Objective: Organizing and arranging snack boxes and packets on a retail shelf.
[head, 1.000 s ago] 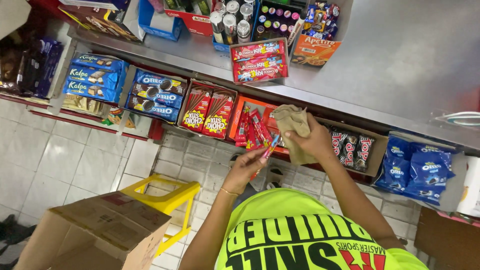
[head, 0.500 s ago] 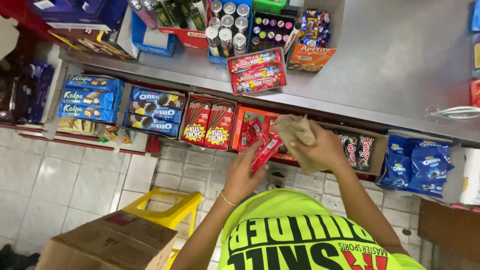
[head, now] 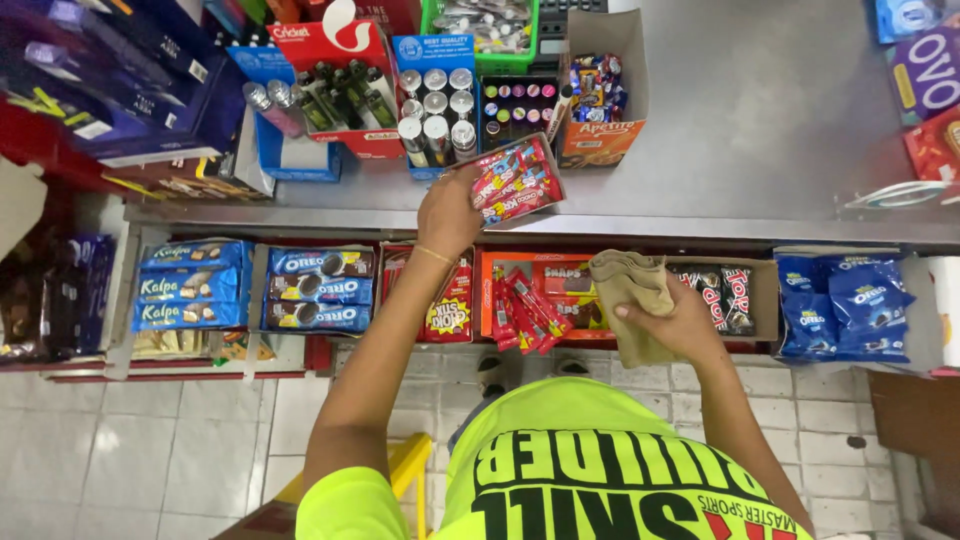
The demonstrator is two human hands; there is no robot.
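Observation:
My left hand (head: 448,212) reaches up onto the grey counter and grips the near left edge of a small open box of red snack bars (head: 520,180). My right hand (head: 680,318) is lower, by the shelf below the counter, closed on a folded tan cloth (head: 632,292). An orange tray of red snack packs (head: 530,305) sits on that shelf just left of the cloth, with a few packs leaning out of it.
The grey counter (head: 760,120) carries lighter displays (head: 435,110), a green basket (head: 485,30) and an orange candy box (head: 598,90). Blue cookie boxes (head: 318,290), blue wafer boxes (head: 190,285) and blue bags (head: 845,305) line the shelf. A yellow stool (head: 405,470) stands on the tiled floor.
My left hand has left the red packs on the lower shelf and risen to the box of red bars on the counter. My right hand with the cloth stayed near the shelf.

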